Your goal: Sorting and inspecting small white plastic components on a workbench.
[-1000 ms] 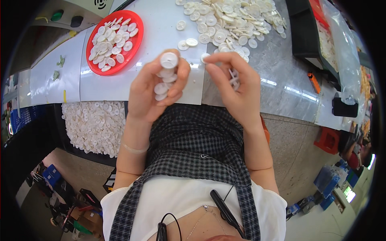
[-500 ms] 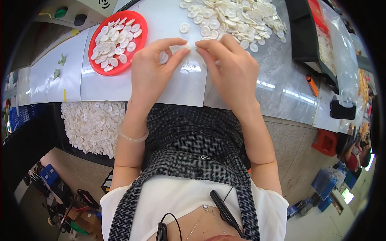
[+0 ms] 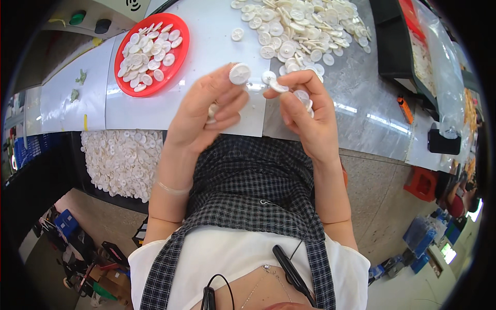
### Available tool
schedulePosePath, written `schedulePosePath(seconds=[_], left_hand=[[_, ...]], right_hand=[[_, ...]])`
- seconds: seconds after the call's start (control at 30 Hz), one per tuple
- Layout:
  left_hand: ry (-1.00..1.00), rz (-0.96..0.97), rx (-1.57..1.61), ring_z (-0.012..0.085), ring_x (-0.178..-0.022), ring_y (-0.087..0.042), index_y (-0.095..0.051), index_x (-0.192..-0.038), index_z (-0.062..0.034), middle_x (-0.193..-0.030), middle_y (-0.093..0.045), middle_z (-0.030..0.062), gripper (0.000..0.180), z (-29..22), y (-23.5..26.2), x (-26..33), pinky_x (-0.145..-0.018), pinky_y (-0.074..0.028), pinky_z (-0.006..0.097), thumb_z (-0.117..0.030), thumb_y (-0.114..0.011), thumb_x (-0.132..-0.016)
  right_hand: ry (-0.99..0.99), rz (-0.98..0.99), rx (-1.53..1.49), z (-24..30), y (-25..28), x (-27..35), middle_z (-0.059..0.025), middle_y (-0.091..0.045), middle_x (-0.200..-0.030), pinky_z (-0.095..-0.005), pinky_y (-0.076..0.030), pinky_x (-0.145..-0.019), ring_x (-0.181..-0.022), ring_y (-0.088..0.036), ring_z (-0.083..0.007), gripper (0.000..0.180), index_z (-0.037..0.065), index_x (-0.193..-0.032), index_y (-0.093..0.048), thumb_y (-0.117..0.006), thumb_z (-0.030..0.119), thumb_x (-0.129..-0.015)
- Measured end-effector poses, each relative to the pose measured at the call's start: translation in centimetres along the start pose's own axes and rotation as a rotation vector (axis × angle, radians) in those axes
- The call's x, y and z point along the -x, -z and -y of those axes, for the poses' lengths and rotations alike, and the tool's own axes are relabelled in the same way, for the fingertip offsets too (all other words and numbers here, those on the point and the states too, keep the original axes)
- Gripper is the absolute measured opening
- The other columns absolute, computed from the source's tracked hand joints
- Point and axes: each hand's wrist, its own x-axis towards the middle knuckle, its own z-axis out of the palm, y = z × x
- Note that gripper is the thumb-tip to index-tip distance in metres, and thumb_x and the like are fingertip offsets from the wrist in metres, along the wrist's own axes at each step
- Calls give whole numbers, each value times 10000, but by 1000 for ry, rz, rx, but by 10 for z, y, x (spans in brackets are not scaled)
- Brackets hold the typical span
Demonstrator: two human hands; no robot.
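Pinched at the fingertips of my left hand [image 3: 206, 108] is a white plastic gear [image 3: 239, 74], toothed edge showing; something else white shows under the curled fingers. My right hand [image 3: 315, 111] is closed on several small white gears [image 3: 302, 97], one of them between thumb and forefinger. Both hands are over the table's near part, slightly apart. Just beyond the right hand spreads a loose heap of white gears [image 3: 299, 26]. To the left, a round red plate [image 3: 184, 57] bears more white gears.
A black bin below the table edge at left is full of small white parts [image 3: 119, 163]. On the right stand a black crate [image 3: 390, 51], an orange cutter [image 3: 405, 109] and a black phone-like object [image 3: 443, 142]. A grey machine [image 3: 111, 13] is at far left.
My hands, close together before, have moved apart. The left has turned and now shows a gear at its fingertips; the right has turned to show the gears in its palm.
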Motion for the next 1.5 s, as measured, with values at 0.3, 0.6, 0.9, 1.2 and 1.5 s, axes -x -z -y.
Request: schedulePosePath(seconds=[0.3, 0.6, 0.9, 1.2, 1.5], left_hand=[[185, 45, 499, 30, -546, -323, -486, -962, -45, -750, -369, -39, 261, 14, -7, 4, -356, -283, 113, -254, -348, -1034], [170, 45, 455, 32, -549, -333, -490, -970, -46, -754, -381, -36, 255, 17, -4, 6, -354, -279, 113, -248, -347, -1034], [19, -21, 219, 39, -565, -342, -480, -942, -61, -756, -393, -33, 226, 14, -4, 8, -364, -282, 128, -244, -372, -1020], [-73, 91, 163, 78, -638, -417, -444, -964, -50, -864, -466, 58, 232, 19, 1, 7, -382, -336, 149, -254, -336, -987], [-48, 62, 93, 72, -594, -421, -431, -833, -84, -813, -475, 47, 278, 21, -2, 5, -360, -303, 158, -289, -341, -998]], right_hand=[[89, 20, 67, -3, -3, 7, 8, -548, -916, -210, -393, -743, -819, -468, -70, 208, 41, -1034, -569, -667, 98, -858], [124, 107, 255, 0, 1, 4, -40, -621, -961, -220, -450, -794, -892, -586, -84, 280, 10, -1152, -534, -606, 22, -882], [112, 83, 262, 1, 1, 4, -39, -644, -924, -205, -453, -773, -869, -607, -75, 301, 18, -1153, -545, -642, 39, -869], [75, 91, 146, 1, -4, 6, -24, -648, -886, -196, -452, -732, -828, -607, -62, 295, 29, -1105, -582, -696, 68, -835], [54, 59, 101, -4, -3, 10, 8, -614, -879, -197, -444, -721, -809, -575, -50, 407, 26, -1063, -600, -809, 110, -724]])
